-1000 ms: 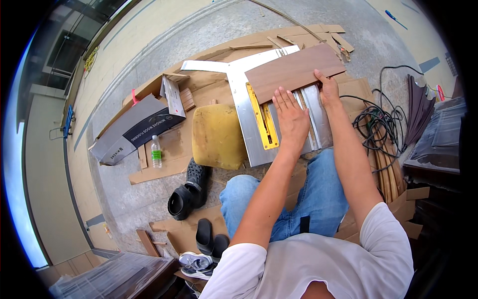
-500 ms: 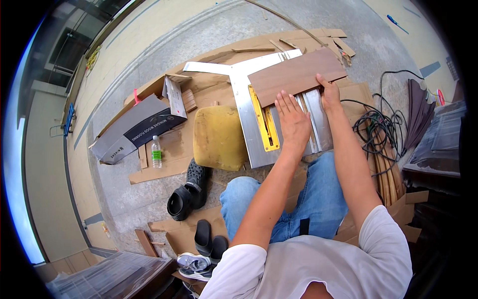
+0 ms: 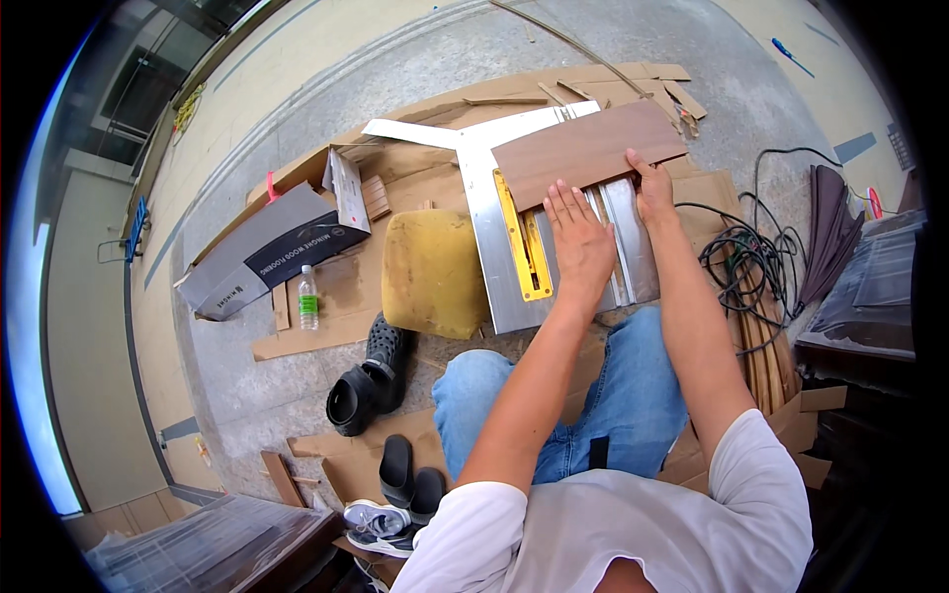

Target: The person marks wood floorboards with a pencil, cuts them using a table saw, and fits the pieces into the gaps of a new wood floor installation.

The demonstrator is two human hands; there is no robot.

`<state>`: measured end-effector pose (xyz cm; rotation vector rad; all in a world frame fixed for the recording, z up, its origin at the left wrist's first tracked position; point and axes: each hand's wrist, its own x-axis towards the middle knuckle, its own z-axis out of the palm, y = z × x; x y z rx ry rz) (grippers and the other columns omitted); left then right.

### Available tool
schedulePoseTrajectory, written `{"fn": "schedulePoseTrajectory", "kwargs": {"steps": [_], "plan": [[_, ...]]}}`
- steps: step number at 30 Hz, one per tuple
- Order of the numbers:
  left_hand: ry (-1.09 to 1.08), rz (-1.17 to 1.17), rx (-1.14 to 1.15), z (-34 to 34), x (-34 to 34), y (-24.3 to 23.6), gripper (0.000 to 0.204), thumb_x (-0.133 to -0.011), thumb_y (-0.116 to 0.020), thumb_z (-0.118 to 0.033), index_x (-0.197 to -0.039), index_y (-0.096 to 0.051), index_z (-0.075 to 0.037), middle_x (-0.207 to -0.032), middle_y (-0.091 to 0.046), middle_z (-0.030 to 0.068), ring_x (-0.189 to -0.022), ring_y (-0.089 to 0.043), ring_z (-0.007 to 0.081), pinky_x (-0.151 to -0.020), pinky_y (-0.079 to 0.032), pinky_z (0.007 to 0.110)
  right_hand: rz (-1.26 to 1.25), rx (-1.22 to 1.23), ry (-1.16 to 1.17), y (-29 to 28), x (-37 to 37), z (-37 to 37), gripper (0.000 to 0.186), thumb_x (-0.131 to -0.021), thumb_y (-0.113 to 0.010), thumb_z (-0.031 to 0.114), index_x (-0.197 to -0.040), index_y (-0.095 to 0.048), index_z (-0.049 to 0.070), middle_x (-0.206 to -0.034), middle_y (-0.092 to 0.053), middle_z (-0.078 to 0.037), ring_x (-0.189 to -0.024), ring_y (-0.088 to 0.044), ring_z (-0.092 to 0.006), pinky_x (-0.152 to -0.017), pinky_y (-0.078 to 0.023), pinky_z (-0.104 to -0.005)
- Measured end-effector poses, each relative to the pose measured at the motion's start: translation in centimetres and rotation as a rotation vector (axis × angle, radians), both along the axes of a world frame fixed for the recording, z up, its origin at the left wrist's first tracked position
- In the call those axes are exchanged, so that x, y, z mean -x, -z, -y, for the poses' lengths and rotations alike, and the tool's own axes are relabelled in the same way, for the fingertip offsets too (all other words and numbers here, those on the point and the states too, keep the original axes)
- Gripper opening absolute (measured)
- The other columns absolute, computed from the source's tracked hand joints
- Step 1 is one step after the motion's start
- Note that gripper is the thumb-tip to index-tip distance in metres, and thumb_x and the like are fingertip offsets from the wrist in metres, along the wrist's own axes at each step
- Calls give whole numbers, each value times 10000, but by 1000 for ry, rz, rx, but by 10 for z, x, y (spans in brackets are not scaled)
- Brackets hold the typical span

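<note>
A brown wooden floorboard (image 3: pixel 583 148) lies across the silver top of a table saw (image 3: pixel 484 227). It covers the far part of the saw's yellow slotted insert (image 3: pixel 535 282). My left hand (image 3: pixel 581 237) is flat with fingers stretched out, its fingertips at the board's near edge just right of the insert. At the board's near right edge is my right hand (image 3: pixel 652 190), thumb on top and the other fingers curled out of sight beneath. A metal rail (image 3: pixel 615 247) runs between my two hands.
Left of the saw stand a yellow block-like seat (image 3: pixel 433 275), a water bottle (image 3: pixel 308 298) and an opened flooring carton (image 3: pixel 287 237). Black clogs (image 3: pixel 368 390) and slippers (image 3: pixel 397 469) lie nearer. Coiled black cable (image 3: pixel 751 262) lies right, beside a folded umbrella (image 3: pixel 832 232). Cardboard (image 3: pixel 415 168) surrounds the saw.
</note>
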<state>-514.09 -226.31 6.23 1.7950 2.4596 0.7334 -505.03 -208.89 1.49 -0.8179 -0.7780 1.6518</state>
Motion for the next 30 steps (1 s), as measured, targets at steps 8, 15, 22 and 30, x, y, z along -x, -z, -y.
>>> {"fn": "schedulePoseTrajectory", "kwargs": {"steps": [8,15,22,30], "plan": [[-9,19,-20,-1,-1,0,810,-898,-632,-333,-1421,-312,197,-1522,-232,392,-1455,-195,495,-1217,-105,527,-11,-17,-11,-4,0,3,427,-833,-784,70,-1210,-601,-12,-1141,-659,-79,-1035,-622,-193,-930,-482,-310],[-14,27,-31,0,-2,0,794,-899,-630,-321,-1412,-321,201,-1520,-234,393,-1453,-197,497,-1215,-115,530,-11,-8,-13,1,-1,1,417,-830,-789,72,-1197,-611,-14,-1144,-657,-77,-1031,-620,-190,-931,-480,-306],[-11,21,-32,4,-2,-1,780,-897,-627,-304,-1412,-325,199,-1518,-242,390,-1452,-204,494,-1217,-115,527,-25,-6,-19,9,-4,-1,422,-823,-795,75,-1193,-613,-16,-1139,-655,-80,-1042,-614,-192,-939,-476,-306],[17,-40,-36,-2,-11,-9,734,-892,-636,-280,-1405,-366,169,-1521,-278,358,-1451,-245,457,-1218,-155,501,-142,129,130,6,-12,1,335,-899,-691,82,-1204,-579,-1,-1127,-651,-95,-1025,-643,-240,-923,-530,-382]]}}
